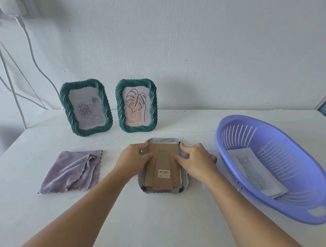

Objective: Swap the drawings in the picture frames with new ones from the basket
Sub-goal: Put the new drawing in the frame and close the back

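Left hand: the left hand [134, 156] lies on the left side of the face-down frame, fingers curled over its left edge and thumb pressed onto the brown backing, so it grips the frame.
Right hand: the right hand [195, 159] mirrors it on the right side, fingers bent round the frame's right edge, thumb tip on the backing; it too grasps the frame.
Face-down frame: the face-down frame [162, 191] lies flat on the table between the two hands, back upward, its pale ribbed rim showing at the top and bottom.
Backing: a brown cardboard backing [163, 167] covers the frame's back, with a folded stand flap down its middle and a white barcode sticker [163, 173] low on it; small dark clips sit at the corners.
Standing frames: two green frames stand upright near the wall, just beside each other; the left frame [86, 107] shows a grey rose drawing, the right frame [136, 105] a line drawing of a leaf.
Basket: a purple slotted basket [272, 168] sits on the table to the right of the hands, tilted, apart from the frame.
Drawing in basket: a cat drawing [252, 168] on white paper lies inside the basket on other sheets.
Cloth: a crumpled lilac cloth [73, 171] lies flat to the left of the left arm.
Table: the white table [149, 220] carries all of this.
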